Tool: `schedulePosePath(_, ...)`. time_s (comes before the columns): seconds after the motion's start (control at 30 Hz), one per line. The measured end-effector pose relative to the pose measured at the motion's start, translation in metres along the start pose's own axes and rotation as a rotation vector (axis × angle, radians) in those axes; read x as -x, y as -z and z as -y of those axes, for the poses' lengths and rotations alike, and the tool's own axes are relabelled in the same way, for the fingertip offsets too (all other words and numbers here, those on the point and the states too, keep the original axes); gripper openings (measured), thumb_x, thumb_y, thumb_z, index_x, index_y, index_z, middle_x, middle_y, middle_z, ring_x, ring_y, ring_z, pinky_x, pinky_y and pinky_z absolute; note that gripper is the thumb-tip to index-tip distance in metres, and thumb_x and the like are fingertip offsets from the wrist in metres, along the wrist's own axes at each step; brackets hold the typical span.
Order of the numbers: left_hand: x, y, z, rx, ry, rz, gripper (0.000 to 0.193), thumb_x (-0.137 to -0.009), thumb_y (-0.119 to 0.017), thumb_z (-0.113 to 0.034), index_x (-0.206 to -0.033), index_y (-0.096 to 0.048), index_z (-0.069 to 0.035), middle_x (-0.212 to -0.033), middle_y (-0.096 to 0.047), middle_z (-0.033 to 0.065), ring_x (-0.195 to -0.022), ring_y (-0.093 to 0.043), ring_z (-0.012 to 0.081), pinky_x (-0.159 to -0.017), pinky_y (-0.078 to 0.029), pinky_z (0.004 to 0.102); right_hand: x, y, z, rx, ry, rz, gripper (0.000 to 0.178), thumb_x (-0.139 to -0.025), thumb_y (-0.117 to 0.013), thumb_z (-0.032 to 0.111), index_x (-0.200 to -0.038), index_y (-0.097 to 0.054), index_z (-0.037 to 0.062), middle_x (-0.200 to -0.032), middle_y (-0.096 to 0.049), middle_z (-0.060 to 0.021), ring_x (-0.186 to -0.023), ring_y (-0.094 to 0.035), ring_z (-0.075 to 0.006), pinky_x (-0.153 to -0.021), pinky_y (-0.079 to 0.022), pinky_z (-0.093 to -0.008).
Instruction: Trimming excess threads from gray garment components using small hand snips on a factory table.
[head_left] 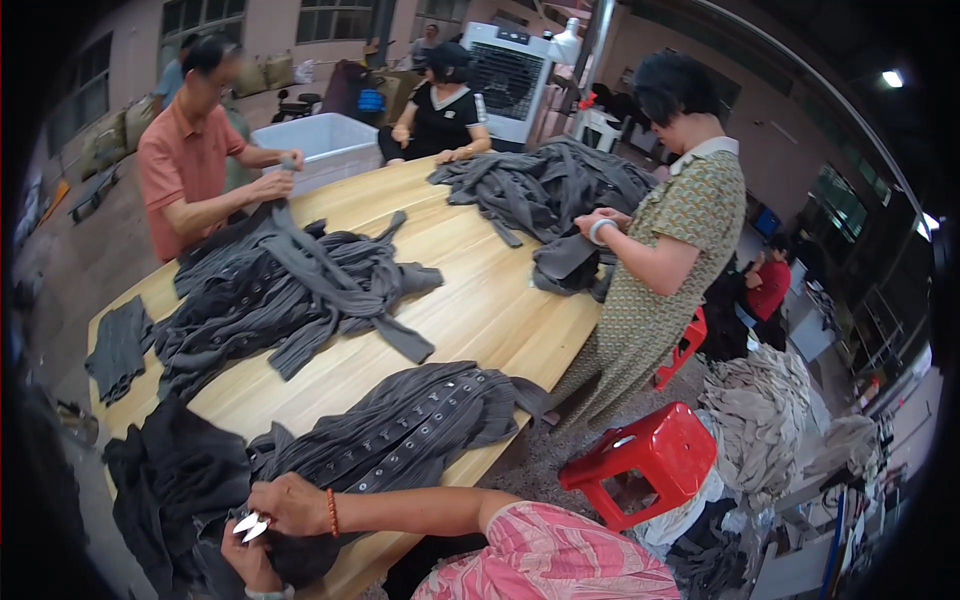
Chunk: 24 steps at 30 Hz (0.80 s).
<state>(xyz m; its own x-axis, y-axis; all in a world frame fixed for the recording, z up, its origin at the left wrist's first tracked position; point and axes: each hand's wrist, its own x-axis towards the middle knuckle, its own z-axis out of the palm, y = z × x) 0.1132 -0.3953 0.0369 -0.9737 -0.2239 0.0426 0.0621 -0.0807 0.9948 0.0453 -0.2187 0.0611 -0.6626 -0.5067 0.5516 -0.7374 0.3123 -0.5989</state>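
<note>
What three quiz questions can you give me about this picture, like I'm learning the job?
1. True or false: a dark grey garment with metal eyelets lies on the table.

2. Pick one. The nearest stool is:
A) blue
B) red
C) green

3. What small metal tool shows at the right hand, the one with the orange bead bracelet?

Key:
1. True.
2. B, red.
3. Snips, with their blades spread apart.
</note>
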Motion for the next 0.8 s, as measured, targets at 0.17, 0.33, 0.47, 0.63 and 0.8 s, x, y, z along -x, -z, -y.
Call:
schedulePosePath(0.17, 0.008, -0.004, -0.008, -0.017, -0.004, -0.067, 0.018, -0.087, -0.065, 0.011, -0.097, -0.066, -0.004, -0.083, -0.063, -0.0029, -0.065, -0.054, 0.0034, -0.052, -0.040, 0.0194, 0.000, 0.000, 0.006, -0.016, 0.027, 0.002, 0.016, -0.083, -0.073, 0.014, -0.096, -0.064, 0.0084, -0.091, -0.063, -0.0107, -0.079, -0.068, -0.0340, -0.065, -0.054, -0.0434)
schedulePosePath(0.33, 0.017, -0.005, -0.007, -0.044, -0.013, -0.068, 0.021, -0.085, -0.065, 0.014, -0.096, -0.065, -0.004, -0.082, -0.062, -0.0038, -0.066, -0.053, 0.0029, -0.053, -0.040, 0.0193, 0.004, 0.007, 0.015, 0.017, 0.046, 0.006, 0.020, -0.081, -0.075, 0.014, -0.097, -0.064, 0.0083, -0.093, -0.062, -0.0083, -0.079, -0.068, -0.0310, -0.063, -0.054, -0.0409)
schedulePosePath(0.47, 0.023, -0.005, -0.008, -0.123, -0.083, -0.032, 0.018, -0.086, -0.070, 0.009, -0.096, -0.063, -0.004, -0.086, -0.062, -0.0045, -0.076, -0.053, 0.0030, -0.065, -0.042, 0.0198, 0.007, 0.010, 0.018, 0.036, 0.021, 0.050, 0.021, -0.080, -0.076, 0.014, -0.097, -0.066, 0.0085, -0.094, -0.063, -0.0078, -0.079, -0.069, -0.0311, -0.064, -0.055, -0.0416)
schedulePosePath(0.63, 0.030, -0.005, -0.017, -0.277, -0.152, -0.047, 0.009, -0.089, -0.071, 0.002, -0.093, -0.064, 0.000, -0.089, -0.060, 0.0010, -0.084, -0.055, 0.0091, -0.077, -0.045, 0.0245, 0.004, 0.015, 0.021, -0.086, -0.069, 0.087, 0.015, -0.080, -0.072, 0.014, -0.094, -0.070, 0.0082, -0.088, -0.067, -0.0093, -0.082, -0.070, -0.0324, -0.068, -0.055, -0.0424)
schedulePosePath(0.8, 0.027, -0.009, -0.021, -0.265, -0.079, -0.027, 0.011, -0.094, -0.069, -0.003, -0.103, -0.070, 0.001, -0.092, -0.068, 0.0023, -0.086, -0.061, 0.0099, -0.078, -0.051, 0.0265, -0.001, 0.027, 0.018, -0.160, -0.102, 0.059, 0.016, -0.078, -0.075, 0.013, -0.092, -0.068, 0.0073, -0.087, -0.066, -0.0113, -0.079, -0.068, -0.0325, -0.069, -0.055, -0.0395)
